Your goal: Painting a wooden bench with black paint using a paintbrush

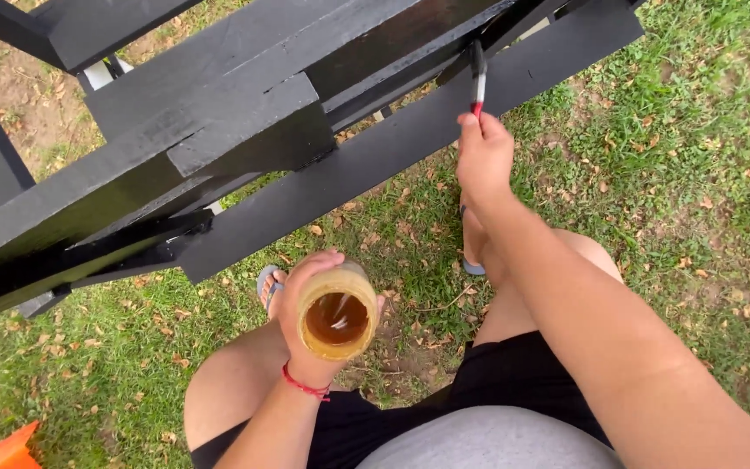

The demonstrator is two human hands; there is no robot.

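Note:
My left hand [299, 304] grips a clear jar [337, 314] holding brown liquid, raised over my left knee. A red string is tied round that wrist. My right hand [482, 156] is stretched forward and holds a small paintbrush [477, 80] with a red handle. Its bristle end rests against a glossy black plank of a black-painted wooden frame [245, 130] that fills the upper part of the view. The brush tip meets the plank near the top centre.
Grass with scattered dry leaves [679, 174] lies below, with bare soil at the upper left. My feet in grey flip-flops [267, 281] stand under the frame. An orange object [2, 450] pokes in at the bottom left corner.

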